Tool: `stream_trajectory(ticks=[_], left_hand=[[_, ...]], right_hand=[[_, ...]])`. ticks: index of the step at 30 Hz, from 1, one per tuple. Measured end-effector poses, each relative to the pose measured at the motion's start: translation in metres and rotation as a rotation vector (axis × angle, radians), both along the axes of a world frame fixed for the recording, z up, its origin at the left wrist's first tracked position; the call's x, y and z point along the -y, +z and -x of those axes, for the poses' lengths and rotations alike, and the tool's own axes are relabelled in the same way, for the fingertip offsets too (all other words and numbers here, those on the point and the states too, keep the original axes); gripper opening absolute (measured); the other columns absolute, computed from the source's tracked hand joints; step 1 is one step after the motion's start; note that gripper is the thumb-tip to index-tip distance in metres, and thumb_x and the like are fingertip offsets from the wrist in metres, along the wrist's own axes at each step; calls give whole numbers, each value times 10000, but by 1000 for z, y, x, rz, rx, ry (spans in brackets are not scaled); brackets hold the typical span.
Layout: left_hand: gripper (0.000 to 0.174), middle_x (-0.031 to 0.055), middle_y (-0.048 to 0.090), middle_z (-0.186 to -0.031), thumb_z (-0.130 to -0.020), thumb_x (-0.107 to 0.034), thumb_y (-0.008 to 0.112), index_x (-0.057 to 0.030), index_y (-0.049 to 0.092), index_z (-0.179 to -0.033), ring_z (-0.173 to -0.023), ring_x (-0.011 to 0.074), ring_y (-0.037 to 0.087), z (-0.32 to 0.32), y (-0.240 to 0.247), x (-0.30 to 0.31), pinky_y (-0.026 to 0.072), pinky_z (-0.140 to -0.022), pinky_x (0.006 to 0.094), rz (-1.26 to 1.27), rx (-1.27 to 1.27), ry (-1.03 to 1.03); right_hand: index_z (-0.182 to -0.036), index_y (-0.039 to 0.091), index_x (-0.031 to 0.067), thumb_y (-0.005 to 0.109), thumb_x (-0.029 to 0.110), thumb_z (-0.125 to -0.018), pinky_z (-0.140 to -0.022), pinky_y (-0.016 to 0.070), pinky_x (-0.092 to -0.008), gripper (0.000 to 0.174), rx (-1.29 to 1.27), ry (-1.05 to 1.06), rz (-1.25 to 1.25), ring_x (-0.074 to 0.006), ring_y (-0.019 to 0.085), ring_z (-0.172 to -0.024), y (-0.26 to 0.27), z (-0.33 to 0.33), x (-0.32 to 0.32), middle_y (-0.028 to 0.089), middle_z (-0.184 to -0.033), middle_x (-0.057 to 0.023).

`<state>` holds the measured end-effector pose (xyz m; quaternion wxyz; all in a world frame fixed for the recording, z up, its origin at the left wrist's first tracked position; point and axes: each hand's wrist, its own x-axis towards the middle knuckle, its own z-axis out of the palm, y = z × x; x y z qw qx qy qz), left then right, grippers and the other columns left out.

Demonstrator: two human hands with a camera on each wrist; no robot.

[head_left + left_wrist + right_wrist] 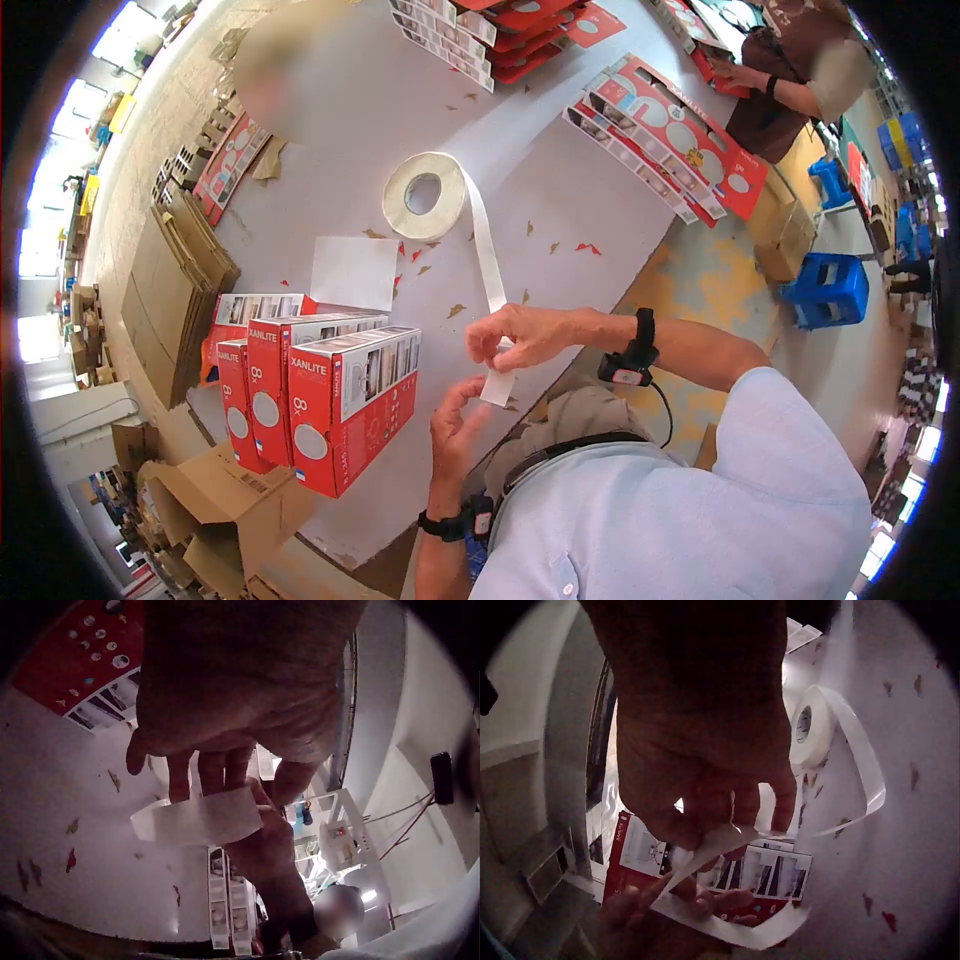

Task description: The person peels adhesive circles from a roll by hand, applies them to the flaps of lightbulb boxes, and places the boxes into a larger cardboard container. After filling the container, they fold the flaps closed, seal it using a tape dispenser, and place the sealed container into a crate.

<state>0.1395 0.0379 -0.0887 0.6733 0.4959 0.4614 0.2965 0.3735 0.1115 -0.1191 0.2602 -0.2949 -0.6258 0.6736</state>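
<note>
A large roll of white tape (pixel 425 195) lies on the table, and its strip runs toward the person. My right hand (pixel 525 335) pinches the white strip (pixel 497 387) near its loose end, fingers curled down over it. Just below, my left hand (pixel 460 430) has its fingertips at the end of the strip. In the right wrist view, the strip (pixel 761 934) bends sharply beside the fingers of my left hand (pixel 682 900) and trails right. The left wrist view shows the loose length (pixel 199 817) crossing the left fingertips, with the right hand (pixel 262 847) behind it.
Red and white cartons (pixel 355 405) stand left of the hands, one with a raised flap (pixel 353 273). Flattened brown cardboard (pixel 175 295) leans beyond them. Red printed sleeves (pixel 680 140) are stacked at the far right, near another person (pixel 790 85). Small scraps dot the table.
</note>
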Motion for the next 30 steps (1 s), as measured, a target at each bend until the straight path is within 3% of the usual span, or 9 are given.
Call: stream_trajectory(ticks=[2, 5, 8, 11, 12, 15, 19, 22, 30], left_hand=[[265, 80, 680, -1104, -892, -71, 647, 13, 665, -1143, -1050, 156, 606, 3, -6, 3, 440, -963, 316, 57, -80, -15], [200, 58, 700, -1014, -891, -30, 662, 11, 666, -1086, -907, 117, 636, 4, -10, 6, 485, -862, 277, 218, -138, 16], [163, 37, 702, -949, -907, -45, 674, 11, 671, -1060, -827, 94, 629, 4, -13, 9, 486, -793, 250, 303, -48, 119], [154, 21, 693, -931, -908, -49, 694, 13, 680, -1048, -813, 78, 614, 2, -16, 13, 478, -764, 229, 365, -22, 166], [152, 22, 693, -928, -907, -47, 695, 14, 679, -1045, -813, 78, 615, 1, -17, 13, 480, -766, 229, 377, -29, 159], [146, 22, 692, -921, -907, -43, 697, 15, 677, -1039, -815, 77, 616, -7, -17, 14, 482, -773, 230, 414, -30, 108], [146, 43, 703, -962, -906, -40, 684, 9, 669, -1043, -856, 104, 634, -15, -16, 17, 490, -806, 260, 453, -113, 26], [140, 14, 682, -927, -914, -50, 702, 18, 676, -1033, -808, 68, 607, -23, -12, 19, 483, -744, 220, 448, -146, -4], [167, 18, 683, -939, -911, -63, 713, 23, 678, -1050, -803, 63, 605, -31, -4, 17, 483, -736, 215, 424, -220, -35]], right_hand=[[-1004, 605, 38, 594, 41, -792, -731, 516, -316, 212, 43, 3, 36, -149, 659, -808, 5, -2, 2, 649, -841, -60], [-996, 626, 35, 640, 68, -826, -699, 518, -300, 174, 137, -148, 97, -134, 646, -779, 27, -5, 13, 634, -820, -42], [-979, 669, 51, 668, 215, -921, -653, 508, -277, 174, 276, -695, 34, -122, 624, -738, -6, -5, 42, 634, -821, -26], [-952, 700, 73, 603, 418, -989, -657, 495, -269, 360, 22, -498, 730, -120, 594, -706, -31, -13, 80, 649, -842, -17], [-993, 701, 76, 496, 534, -1017, -670, 487, -267, 502, -18, -430, 837, -110, 568, -694, -42, -8, 96, 655, -857, -13], [-1012, 688, 69, 467, 518, -1034, -688, 489, -276, 500, -370, -423, 1148, -105, 563, -705, -31, 13, 116, 653, -857, -11], [-990, 678, 76, 537, 428, -1028, -620, 470, -245, 381, -629, -606, 1166, -102, 578, -724, -41, 27, 124, 650, -856, -11], [-917, 671, 96, 601, 370, -998, -550, 406, -238, 294, -541, -756, 1145, -85, 524, -631, -40, 28, 128, 607, -752, 13], [-871, 671, 88, 625, 287, -961, -488, 373, -232, 223, -480, -864, 1152, -71, 483, -557, -39, 30, 132, 576, -695, 17]])
